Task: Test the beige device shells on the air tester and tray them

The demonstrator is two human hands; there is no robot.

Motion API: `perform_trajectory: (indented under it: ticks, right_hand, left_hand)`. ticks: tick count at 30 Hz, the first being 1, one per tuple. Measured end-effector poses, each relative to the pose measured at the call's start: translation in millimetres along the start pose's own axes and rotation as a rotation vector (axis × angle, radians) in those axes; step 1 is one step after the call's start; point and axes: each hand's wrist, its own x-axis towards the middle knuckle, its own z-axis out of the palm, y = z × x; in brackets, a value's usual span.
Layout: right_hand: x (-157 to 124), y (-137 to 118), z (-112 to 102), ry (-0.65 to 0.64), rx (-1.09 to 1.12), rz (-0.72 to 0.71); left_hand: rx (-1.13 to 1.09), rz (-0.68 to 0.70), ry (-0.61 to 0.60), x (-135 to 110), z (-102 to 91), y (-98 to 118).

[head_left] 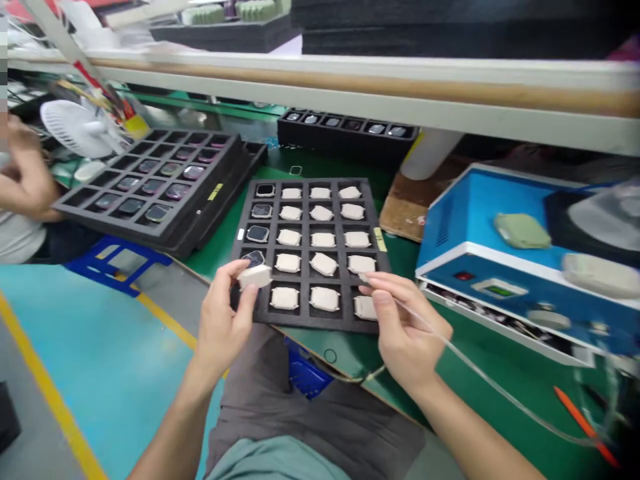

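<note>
My left hand (227, 310) pinches a cream, square-cornered watch case (255, 277) above the near left part of a black foam tray (307, 322). Just behind that case, a dark-faced watch (254, 259) sits in the tray's left column. Closed around the end of a thin clear tube (480, 367) is my right hand (407, 330), over the tray's near right corner; its fingers partly hide the tip. Cream cases (325, 298) fill the other columns, some lying askew. More dark-faced watches (258, 233) lie farther up the left column.
A blue machine (450, 247) stands on the right, with a green case (523, 230) on top. Stacked black trays (170, 230) of watches are at the left, beside a white fan (75, 127). A shelf rail (350, 83) crosses above. Another person's arm (27, 167) shows far left.
</note>
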Motion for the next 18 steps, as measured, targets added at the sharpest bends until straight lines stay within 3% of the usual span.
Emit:
perform_trajectory:
  ticks: [2, 4, 7, 11, 15, 18]
  right_hand:
    - [-2, 1, 1, -0.015, -0.005, 0.012]
    - [-2, 0, 2, -0.019, -0.014, 0.013]
    - [-2, 0, 3, 0.001, -0.025, 0.014]
    - [-2, 0, 3, 0.009, -0.046, 0.021]
    - [-3, -2, 2, 0.006, -0.040, 0.032]
    - [-3, -2, 2, -0.004, -0.036, 0.041]
  left_hand:
    - [0.163, 0.001, -0.053, -6, -20.7, -17]
    - [0.270, 0.040, -0.118, -9, -26.5, -30]
    - [0.327, 0.111, -0.123, -9, -17.7, -39]
    - [0.333, 0.139, -0.006, -14, -7.5, -48]
    - [0.382, 0.185, -0.089, -26, -11.6, -56]
    - [0.410, 0.226, -0.101, -9, -15.0, -51]
